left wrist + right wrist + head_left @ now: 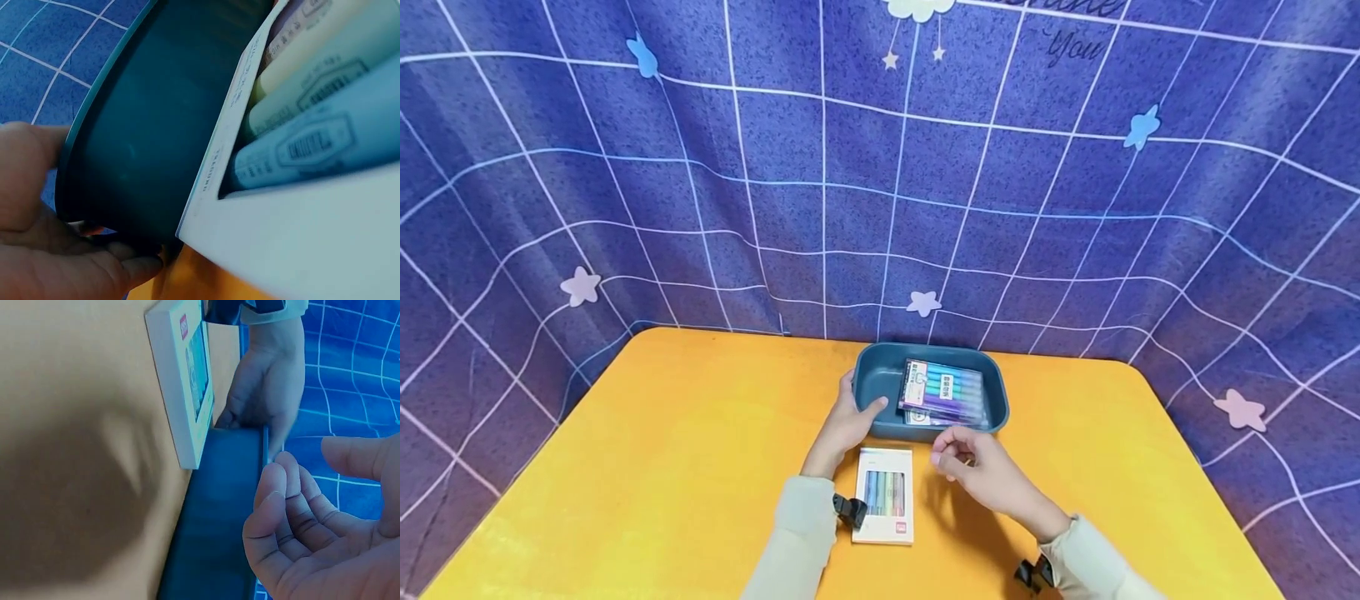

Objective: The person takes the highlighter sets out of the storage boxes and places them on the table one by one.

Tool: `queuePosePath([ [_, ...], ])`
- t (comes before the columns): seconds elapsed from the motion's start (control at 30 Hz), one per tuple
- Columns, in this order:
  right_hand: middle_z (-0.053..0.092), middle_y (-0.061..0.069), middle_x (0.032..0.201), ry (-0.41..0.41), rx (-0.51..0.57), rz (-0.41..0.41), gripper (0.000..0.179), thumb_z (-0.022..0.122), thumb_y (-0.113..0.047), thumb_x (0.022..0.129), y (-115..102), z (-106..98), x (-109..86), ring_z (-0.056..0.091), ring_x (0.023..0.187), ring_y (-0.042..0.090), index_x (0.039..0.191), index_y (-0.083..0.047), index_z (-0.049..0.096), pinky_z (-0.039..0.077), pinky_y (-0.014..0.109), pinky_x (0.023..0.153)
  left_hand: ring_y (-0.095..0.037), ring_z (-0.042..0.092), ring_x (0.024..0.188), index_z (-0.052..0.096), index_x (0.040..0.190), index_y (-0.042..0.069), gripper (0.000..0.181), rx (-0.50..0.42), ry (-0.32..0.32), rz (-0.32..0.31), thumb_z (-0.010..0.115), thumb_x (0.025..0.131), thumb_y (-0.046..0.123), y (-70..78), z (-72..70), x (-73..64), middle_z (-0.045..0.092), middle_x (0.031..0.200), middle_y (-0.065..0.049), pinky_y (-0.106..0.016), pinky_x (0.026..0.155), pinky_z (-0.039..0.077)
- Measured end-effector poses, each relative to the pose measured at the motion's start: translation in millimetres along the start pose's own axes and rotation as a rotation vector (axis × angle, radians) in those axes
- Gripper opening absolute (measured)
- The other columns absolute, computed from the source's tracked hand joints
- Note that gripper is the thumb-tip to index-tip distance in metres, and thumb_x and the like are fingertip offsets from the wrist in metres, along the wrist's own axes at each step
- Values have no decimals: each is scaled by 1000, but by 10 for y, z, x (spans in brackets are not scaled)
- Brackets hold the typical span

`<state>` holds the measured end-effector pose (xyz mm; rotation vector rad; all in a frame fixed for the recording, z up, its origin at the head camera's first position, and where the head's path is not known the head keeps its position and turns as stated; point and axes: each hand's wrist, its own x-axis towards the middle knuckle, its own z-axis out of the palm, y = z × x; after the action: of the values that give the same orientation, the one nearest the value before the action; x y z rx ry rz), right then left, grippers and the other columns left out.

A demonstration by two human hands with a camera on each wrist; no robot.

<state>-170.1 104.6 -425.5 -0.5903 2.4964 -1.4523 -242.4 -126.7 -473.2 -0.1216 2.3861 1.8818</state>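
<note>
A dark teal plastic bin point(880, 379) stands near the table's far edge, and my left hand point(838, 429) grips its left end, thumb over the rim. Clear packs of colored pens point(951, 392) lie stacked in the bin's right part. My right hand point(992, 475) hovers by the front wall, fingers loosely curled and holding nothing; in the right wrist view its thumb stands apart from the fingers. Between my forearms lies a white windowed box of pastel markers point(883, 533). The left wrist view shows those markers point(312, 144) close up.
The yellow tabletop point(700, 433) spreads to both sides of the bin. Behind it hangs a blue curtain point(865, 208) with a white grid and stars. Black wrist cameras point(850, 510) sit at both cuffs.
</note>
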Motion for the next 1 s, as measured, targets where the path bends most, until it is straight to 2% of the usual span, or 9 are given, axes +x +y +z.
queuePosePath([
  [0.13,63,10,78,7,-7,-13,10,65,-14,96,-17,-31,19,56,67,9,98,-4,65,49,20,61,-44,29,151,13,160,14,75,-2,5,21,59,101,20,-10,18,-15,28,164,-23,-66,121,23],
  [0.43,63,15,81,23,5,-11,11,65,-12,96,6,-103,104,58,66,15,100,-2,66,48,19,58,-45,30,150,12,161,16,76,-4,2,13,60,101,18,0,34,-22,29,164,-23,-68,121,23],
  [0.67,64,11,82,43,-7,-7,11,63,-10,97,24,-127,214,60,68,17,101,-1,66,47,19,57,-45,31,149,14,160,14,74,-4,4,28,59,101,17,6,29,-5,32,162,-24,-67,121,23],
  [0.83,63,8,81,39,-37,-12,11,64,-12,97,42,-137,259,60,68,18,102,-2,67,46,19,57,-45,30,150,13,160,16,76,-6,2,16,59,101,17,6,33,-2,30,163,-23,-67,120,24],
  [1.0,65,15,83,46,-38,-1,8,64,-12,97,42,-155,303,61,70,22,100,-6,67,46,19,58,-46,31,149,12,160,16,76,-6,9,14,59,101,19,-1,22,-3,30,163,-23,-67,120,25],
])
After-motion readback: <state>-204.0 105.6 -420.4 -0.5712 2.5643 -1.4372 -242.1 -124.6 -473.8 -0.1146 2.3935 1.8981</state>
